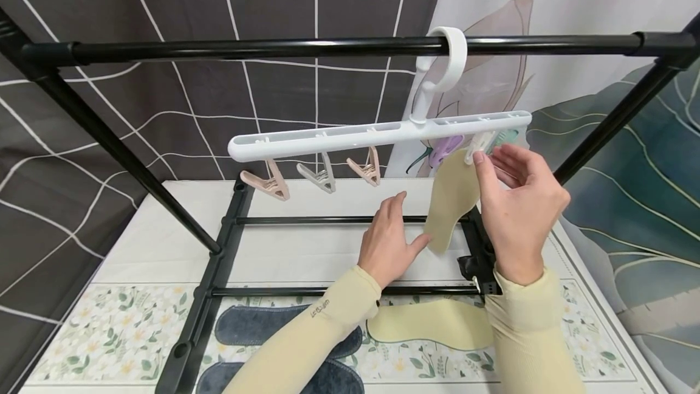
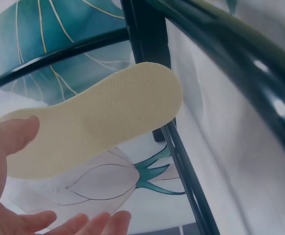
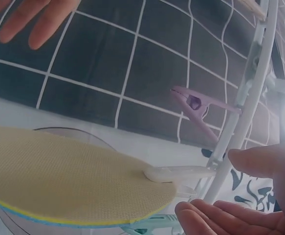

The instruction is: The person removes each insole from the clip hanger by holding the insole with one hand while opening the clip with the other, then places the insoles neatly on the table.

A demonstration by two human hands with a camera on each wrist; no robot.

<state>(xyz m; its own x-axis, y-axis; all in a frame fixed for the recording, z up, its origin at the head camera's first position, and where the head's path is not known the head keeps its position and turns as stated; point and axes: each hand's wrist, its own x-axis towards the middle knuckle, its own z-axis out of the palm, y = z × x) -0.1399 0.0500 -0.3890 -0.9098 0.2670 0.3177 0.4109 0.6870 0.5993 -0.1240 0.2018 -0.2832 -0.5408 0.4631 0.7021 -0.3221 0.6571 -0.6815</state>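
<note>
A pale yellow insole (image 1: 451,196) hangs toe-down from a white clip (image 3: 181,173) on the right part of a white clip hanger (image 1: 339,140). My right hand (image 1: 519,199) is beside that clip; in the right wrist view its thumb and fingers are apart, with the clip in front of them. My left hand (image 1: 387,239) is by the insole's lower end, fingers extended, the thumb overlapping the insole in the left wrist view. Next to the white clip hang a purple clip (image 3: 196,107) and a teal clip (image 3: 154,223).
The hanger hooks over the top bar (image 1: 262,50) of a black rack. Two pink clips and a grey clip (image 1: 321,175) hang on its left part. Below, a second yellow insole (image 1: 432,323) and dark blue insoles (image 1: 257,324) lie on a floral mat (image 1: 126,333).
</note>
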